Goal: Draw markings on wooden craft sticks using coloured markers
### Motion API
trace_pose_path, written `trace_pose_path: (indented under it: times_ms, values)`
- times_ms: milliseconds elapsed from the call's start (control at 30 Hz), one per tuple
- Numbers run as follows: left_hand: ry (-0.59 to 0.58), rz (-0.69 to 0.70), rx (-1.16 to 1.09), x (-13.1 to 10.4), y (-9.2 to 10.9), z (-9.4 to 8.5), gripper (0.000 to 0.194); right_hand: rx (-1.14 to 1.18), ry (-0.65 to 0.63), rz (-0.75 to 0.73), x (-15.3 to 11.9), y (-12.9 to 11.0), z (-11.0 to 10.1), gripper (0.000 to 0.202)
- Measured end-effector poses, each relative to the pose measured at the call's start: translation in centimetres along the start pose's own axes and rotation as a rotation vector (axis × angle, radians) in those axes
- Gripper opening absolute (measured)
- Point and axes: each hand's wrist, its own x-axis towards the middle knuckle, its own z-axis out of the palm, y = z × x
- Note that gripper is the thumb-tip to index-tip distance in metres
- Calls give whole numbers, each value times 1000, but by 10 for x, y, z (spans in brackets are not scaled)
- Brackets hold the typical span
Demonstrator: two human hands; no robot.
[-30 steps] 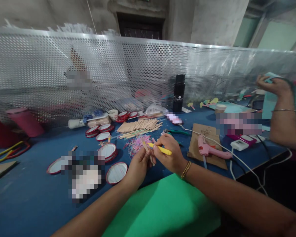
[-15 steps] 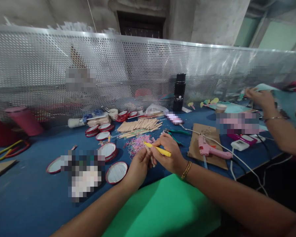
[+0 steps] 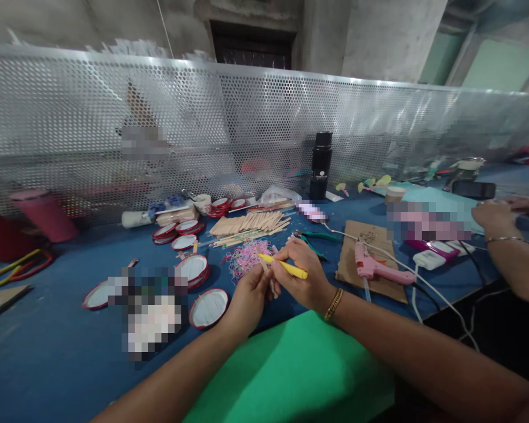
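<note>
My left hand (image 3: 249, 299) pinches a thin wooden craft stick (image 3: 265, 267) between thumb and fingers. In my right hand (image 3: 306, 276) is a yellow marker (image 3: 296, 271), its narrow end lying across the top of the stick. Both hands meet just in front of a heap of small pink and purple elastic bands (image 3: 247, 258). Behind the heap lies a pile of craft sticks (image 3: 253, 223). A round white disc with a red rim (image 3: 208, 308) rests beside my left wrist. Green material (image 3: 286, 370) spreads beneath my forearms.
More red-rimmed discs (image 3: 191, 269) are stacked at left. Right of my hands are green-handled pliers (image 3: 320, 236) and a pink glue gun (image 3: 370, 264) on cardboard (image 3: 346, 258), with trailing cables. A black bottle (image 3: 321, 167) stands behind. A co-worker's hand (image 3: 496, 217) is at far right.
My hands, the marker and the stick have hardly moved. At the far right, the co-worker's hand has come down toward the table, and a dark phone-like object now shows there.
</note>
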Motion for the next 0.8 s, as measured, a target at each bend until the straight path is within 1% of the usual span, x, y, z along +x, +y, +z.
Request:
trace_pose_path:
  times_ms: [167,300,500,633,800]
  values:
    - [10,5,-3,1,0,0,39,-8,4,0,0,-1,1,12]
    - [24,7,-8,0,0,1,37,-24,16,0,0,1,1,9]
    - [30,-12,-6,-2,8,3,36,-40,87,29,-1,6,-2,9]
    - [38,-5,-2,-2,8,3,36,-22,58,24,-2,3,-1,9]
    - [35,1,0,-2,4,2,36,-2,25,0,-1,-1,1,9]
